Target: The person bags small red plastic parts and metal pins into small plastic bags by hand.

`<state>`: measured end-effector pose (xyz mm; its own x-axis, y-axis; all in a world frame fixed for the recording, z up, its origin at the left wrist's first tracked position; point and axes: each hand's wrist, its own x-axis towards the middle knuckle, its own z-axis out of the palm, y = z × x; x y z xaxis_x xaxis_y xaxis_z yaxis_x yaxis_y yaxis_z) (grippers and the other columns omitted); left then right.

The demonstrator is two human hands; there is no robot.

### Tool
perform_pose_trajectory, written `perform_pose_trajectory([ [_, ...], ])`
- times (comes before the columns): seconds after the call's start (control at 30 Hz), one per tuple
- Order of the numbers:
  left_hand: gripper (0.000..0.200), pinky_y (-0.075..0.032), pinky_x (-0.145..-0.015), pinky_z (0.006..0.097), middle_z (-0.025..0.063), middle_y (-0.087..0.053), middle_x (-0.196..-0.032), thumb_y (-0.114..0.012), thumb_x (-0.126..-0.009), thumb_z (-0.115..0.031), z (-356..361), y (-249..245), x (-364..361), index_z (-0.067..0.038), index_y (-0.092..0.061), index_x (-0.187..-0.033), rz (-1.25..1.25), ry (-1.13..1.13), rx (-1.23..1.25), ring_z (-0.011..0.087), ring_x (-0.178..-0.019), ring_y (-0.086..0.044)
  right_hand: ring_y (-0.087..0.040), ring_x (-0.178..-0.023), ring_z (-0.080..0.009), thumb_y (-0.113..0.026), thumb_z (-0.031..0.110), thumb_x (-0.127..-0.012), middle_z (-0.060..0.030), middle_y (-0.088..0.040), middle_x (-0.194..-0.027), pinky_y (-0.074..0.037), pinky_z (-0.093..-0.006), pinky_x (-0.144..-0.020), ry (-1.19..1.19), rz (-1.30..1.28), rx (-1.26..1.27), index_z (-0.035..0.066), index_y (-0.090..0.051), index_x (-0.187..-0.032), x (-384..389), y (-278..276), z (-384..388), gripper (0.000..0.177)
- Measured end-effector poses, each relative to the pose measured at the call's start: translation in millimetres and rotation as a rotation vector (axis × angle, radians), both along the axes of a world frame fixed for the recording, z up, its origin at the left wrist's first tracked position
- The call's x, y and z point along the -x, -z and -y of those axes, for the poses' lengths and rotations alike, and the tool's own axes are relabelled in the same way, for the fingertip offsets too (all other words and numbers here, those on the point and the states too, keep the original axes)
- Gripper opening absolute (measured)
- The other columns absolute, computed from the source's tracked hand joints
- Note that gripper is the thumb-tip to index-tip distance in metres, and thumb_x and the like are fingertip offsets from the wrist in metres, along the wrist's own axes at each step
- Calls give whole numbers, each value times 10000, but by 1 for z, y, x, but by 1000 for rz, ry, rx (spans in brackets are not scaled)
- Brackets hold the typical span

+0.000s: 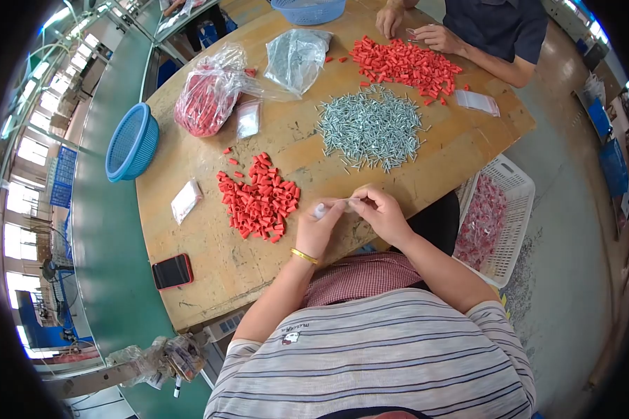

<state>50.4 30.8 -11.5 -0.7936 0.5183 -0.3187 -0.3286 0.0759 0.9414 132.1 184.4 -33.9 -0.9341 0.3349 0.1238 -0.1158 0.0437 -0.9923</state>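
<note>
My left hand (319, 225) and my right hand (379, 209) meet at the near edge of a round wooden table (217, 265). Together they pinch a small clear plastic bag (337, 204) stretched between the fingers. A pile of red plastic plugs (260, 197) lies just left of my left hand. A heap of silver screws (370, 128) lies beyond my hands. What is inside the small bag I cannot tell.
A second red pile (405, 64) lies by another person's hands (426, 31) at the far side. Also here are a bag of red plugs (206, 98), a clear bag (297, 57), small packets (186, 200), a phone (172, 271), blue baskets (131, 142) and a white crate (496, 216) at my right.
</note>
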Motion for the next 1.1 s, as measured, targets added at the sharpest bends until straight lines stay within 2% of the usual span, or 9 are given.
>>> perform_pose_trajectory([
  [0.17,171,-483,-749,229,-1,-679,-891,-690,-909,-136,4,19,2,1,-713,-1010,-350,10,2,67,-809,-582,-570,-784,-71,-608,156,-969,-11,-637,-865,-474,-243,-704,-47,72,-6,3,-638,-1022,-2,1,-4,165],
  [0.27,165,-486,-723,235,13,-681,-856,-701,-899,-143,6,2,0,-7,-713,-992,-94,-16,21,72,-784,-584,-516,-745,-40,-574,145,-988,25,-582,-843,-441,-216,-663,-126,68,-8,21,-621,-1002,0,3,-5,134],
  [0.37,92,-442,-635,214,-41,-626,-778,-698,-896,-72,5,5,-1,-6,-699,-960,-226,-8,45,37,-676,-505,-516,-747,-37,-570,144,-990,27,-579,-849,-440,-212,-662,-126,83,54,21,-619,-1005,0,4,-5,133],
  [0.47,136,-476,-651,239,-1,-653,-764,-708,-897,-148,4,6,-1,-13,-695,-901,-326,-18,62,63,-710,-559,-520,-739,-33,-592,160,-980,21,-602,-840,-442,-223,-645,-124,114,92,15,-626,-1019,-1,-2,-7,153],
  [0.57,78,-416,-611,201,-38,-617,-771,-710,-891,-86,3,3,-3,-23,-665,-876,-277,-16,107,35,-685,-504,-512,-734,-28,-598,163,-978,26,-593,-838,-433,-216,-640,-138,129,98,20,-623,-1023,0,0,-6,152],
  [0.67,141,-470,-633,228,-8,-655,-762,-704,-902,-148,4,18,0,-10,-693,-930,-296,-8,92,57,-692,-553,-502,-743,-28,-574,155,-992,32,-570,-856,-425,-205,-645,-149,110,70,29,-608,-1027,-1,3,-7,135],
  [0.83,146,-461,-663,210,-16,-668,-839,-678,-919,-123,2,3,2,6,-698,-985,-129,59,-8,46,-741,-556,-513,-712,-40,-581,152,-988,22,-566,-841,-431,-206,-636,-52,86,100,31,-594,-1006,-2,-6,-3,124],
  [0.97,120,-452,-687,196,-32,-655,-863,-661,-922,-89,4,-10,7,2,-701,-990,36,82,10,35,-769,-548,-533,-772,-36,-581,133,-988,19,-591,-876,-445,-212,-669,-39,66,104,26,-590,-1035,-1,-1,-5,117],
  [1.1,101,-452,-673,199,-46,-631,-821,-679,-908,-88,5,4,6,-3,-689,-961,-85,80,25,32,-744,-536,-531,-734,-45,-573,140,-991,12,-581,-866,-444,-208,-657,-30,58,132,31,-584,-1036,-1,2,-4,118],
])
